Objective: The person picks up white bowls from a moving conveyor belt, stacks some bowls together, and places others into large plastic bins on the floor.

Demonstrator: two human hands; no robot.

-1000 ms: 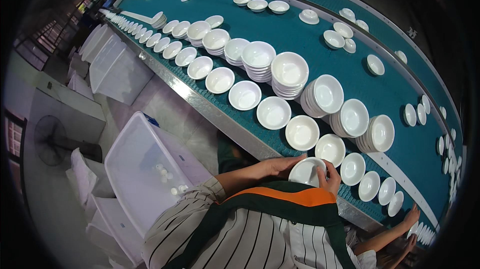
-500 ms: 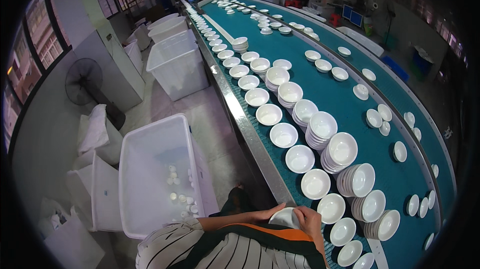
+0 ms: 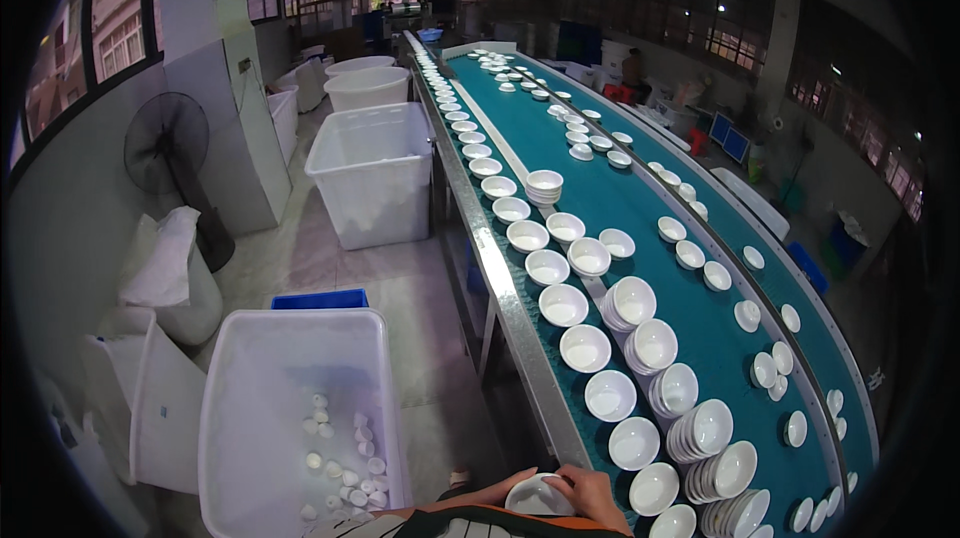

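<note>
A white bowl [image 3: 538,498] is held low at the front, beside the conveyor's metal edge. My left hand [image 3: 492,494] grips its left side, fingers partly hidden by the bowl. Over its right rim curl the fingers of my right hand [image 3: 590,496]. Just right of that hand, a row of single white bowls [image 3: 611,395] runs along the near side of the green conveyor belt [image 3: 690,338]. Behind this row stand leaning stacks of white bowls [image 3: 696,431].
At my left stands a large white bin [image 3: 385,358] with several small white pieces inside. Beyond it are a blue box [image 3: 320,300], another white tub [image 3: 370,178] and a standing fan [image 3: 167,153]. The conveyor's metal rail [image 3: 500,273] borders my right side.
The view has tilted up and shifted, so the belt and bins sit differently in it. Both hands still hold the bowl; its opening shows more now.
</note>
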